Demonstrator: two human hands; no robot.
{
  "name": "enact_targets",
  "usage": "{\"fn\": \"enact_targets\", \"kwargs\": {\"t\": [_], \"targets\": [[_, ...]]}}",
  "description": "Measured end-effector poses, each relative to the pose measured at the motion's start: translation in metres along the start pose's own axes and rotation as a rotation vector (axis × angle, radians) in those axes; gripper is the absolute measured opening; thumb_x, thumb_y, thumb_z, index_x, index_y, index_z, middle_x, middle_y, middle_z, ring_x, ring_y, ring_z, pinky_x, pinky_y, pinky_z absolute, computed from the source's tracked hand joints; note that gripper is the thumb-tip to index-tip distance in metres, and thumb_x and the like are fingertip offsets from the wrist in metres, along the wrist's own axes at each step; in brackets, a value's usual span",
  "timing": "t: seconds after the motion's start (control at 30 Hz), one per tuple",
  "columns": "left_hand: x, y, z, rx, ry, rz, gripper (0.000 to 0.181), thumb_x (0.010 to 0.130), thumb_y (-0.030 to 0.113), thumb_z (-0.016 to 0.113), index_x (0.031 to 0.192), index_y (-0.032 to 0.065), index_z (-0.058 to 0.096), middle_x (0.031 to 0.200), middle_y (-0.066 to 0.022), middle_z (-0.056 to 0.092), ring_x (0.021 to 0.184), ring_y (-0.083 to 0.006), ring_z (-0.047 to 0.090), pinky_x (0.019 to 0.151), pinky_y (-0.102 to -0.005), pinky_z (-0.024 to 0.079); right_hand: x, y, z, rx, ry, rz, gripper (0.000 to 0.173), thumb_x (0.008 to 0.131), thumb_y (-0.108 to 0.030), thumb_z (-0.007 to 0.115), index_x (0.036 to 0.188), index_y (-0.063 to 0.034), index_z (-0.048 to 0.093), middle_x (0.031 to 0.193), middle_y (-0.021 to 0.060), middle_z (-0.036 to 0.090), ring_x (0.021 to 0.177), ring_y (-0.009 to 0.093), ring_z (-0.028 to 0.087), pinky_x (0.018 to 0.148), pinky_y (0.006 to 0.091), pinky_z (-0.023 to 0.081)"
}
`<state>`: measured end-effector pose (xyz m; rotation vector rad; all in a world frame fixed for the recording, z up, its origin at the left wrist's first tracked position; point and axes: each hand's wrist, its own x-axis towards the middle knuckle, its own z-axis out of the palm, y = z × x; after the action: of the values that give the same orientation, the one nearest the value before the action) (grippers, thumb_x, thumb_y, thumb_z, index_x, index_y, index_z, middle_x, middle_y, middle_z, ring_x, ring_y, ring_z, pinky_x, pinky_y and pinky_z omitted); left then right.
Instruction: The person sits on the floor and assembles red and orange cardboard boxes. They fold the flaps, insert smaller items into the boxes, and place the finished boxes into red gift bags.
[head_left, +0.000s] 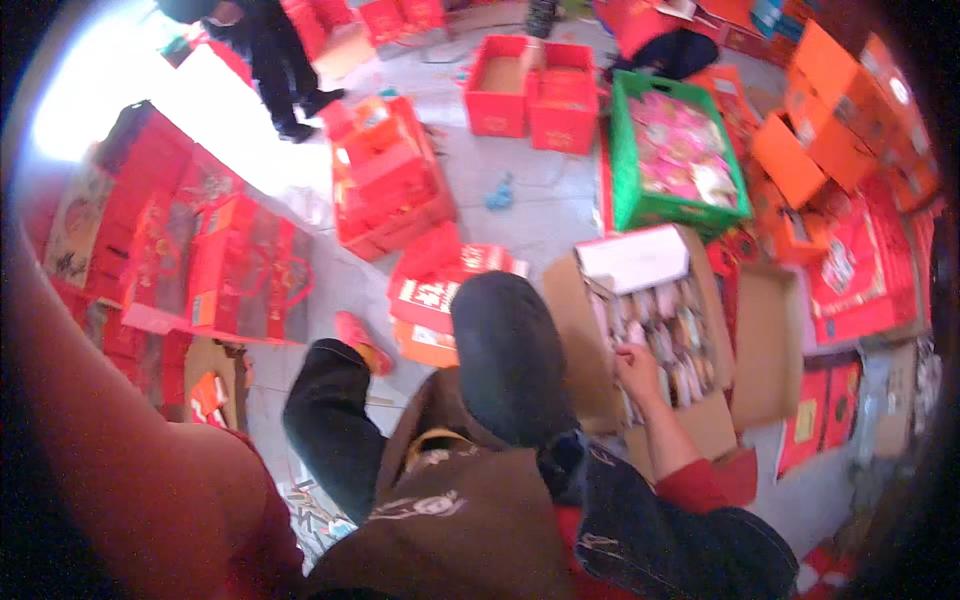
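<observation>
My right hand (637, 369), reaching from a red sleeve, is over the left part of an open cardboard box (568, 330) filled with rows of small wrapped packets (679, 337). Its fingers are curled close to the packets; whether they hold one cannot be told. A white card or flap (634, 259) stands at the box's far end. My left arm rises large along the left side, its hand out of view. Red printed cartons or bags (424, 289) lie beyond my knees, and a green plastic crate (626, 206) of pink packets stands past the cardboard box.
Red gift boxes with handles (240, 270) are stacked at left. A red crate (375, 244) holds red boxes; two open red boxes (495, 112) stand farther off, with another person's hand at them. Orange boxes (832, 127) are piled at right. One person in dark trousers (274, 67) stands upper left.
</observation>
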<state>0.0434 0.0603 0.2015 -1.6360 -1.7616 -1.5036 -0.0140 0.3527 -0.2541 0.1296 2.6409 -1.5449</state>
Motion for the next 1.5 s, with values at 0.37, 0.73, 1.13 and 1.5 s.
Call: {"fn": "enact_targets", "kwargs": {"t": [0.37, 0.73, 1.13, 1.5], "targets": [[-0.068, -0.053, -0.133, 0.402, 0.376, -0.245, 0.063, 0.074, 0.001, 0.066, 0.130, 0.0020, 0.038, 0.123, -0.0155, 0.050, 0.116, -0.0249, 0.048, 0.095, -0.0374, 0.039, 0.214, -0.196, 0.078, -0.203, -0.412, -0.283, 0.034, 0.075, -0.026, 0.066, 0.099, -0.0015, 0.062, 0.087, 0.0133, 0.066, 0.082, 0.021, 0.064, 0.074, 0.0318, 0.049], [-0.302, -0.236, -0.186, 0.066, 1.269, -1.222, 0.028, 0.084, 0.000, 0.051, 0.112, -0.0016, 0.050, 0.103, -0.0128, 0.060, 0.091, -0.0188, 0.060, 0.079, -0.0295, 0.048, 0.287, -0.250, 0.367, -1.088, -1.036, -0.501, 0.114, 0.046, -0.047, 0.081, 0.136, -0.0044, 0.025, 0.139, 0.0173, 0.030, 0.130, 0.032, 0.027, 0.101, 0.0591, 0.025], [-0.307, -0.246, -0.227, -0.167, 1.150, -1.330, 0.024, 0.084, -0.002, 0.047, 0.107, -0.0031, 0.051, 0.100, -0.0132, 0.061, 0.091, -0.0192, 0.060, 0.082, -0.0315, 0.047, 0.243, -0.182, 0.314, -1.128, -0.779, -0.682, 0.089, 0.066, -0.036, 0.069, 0.137, -0.0046, 0.026, 0.145, 0.0148, 0.020, 0.133, 0.032, 0.021, 0.102, 0.0638, 0.014], [-0.302, -0.238, -0.223, -0.104, 1.251, -1.339, 0.016, 0.086, 0.001, 0.047, 0.100, -0.0023, 0.055, 0.094, -0.0122, 0.063, 0.088, -0.0182, 0.061, 0.081, -0.0297, 0.047, 0.292, -0.122, 0.335, -1.005, -0.329, -0.704, 0.068, 0.068, -0.016, 0.065, 0.128, -0.0011, 0.037, 0.129, 0.0174, 0.039, 0.121, 0.034, 0.037, 0.099, 0.0540, 0.028]]}}
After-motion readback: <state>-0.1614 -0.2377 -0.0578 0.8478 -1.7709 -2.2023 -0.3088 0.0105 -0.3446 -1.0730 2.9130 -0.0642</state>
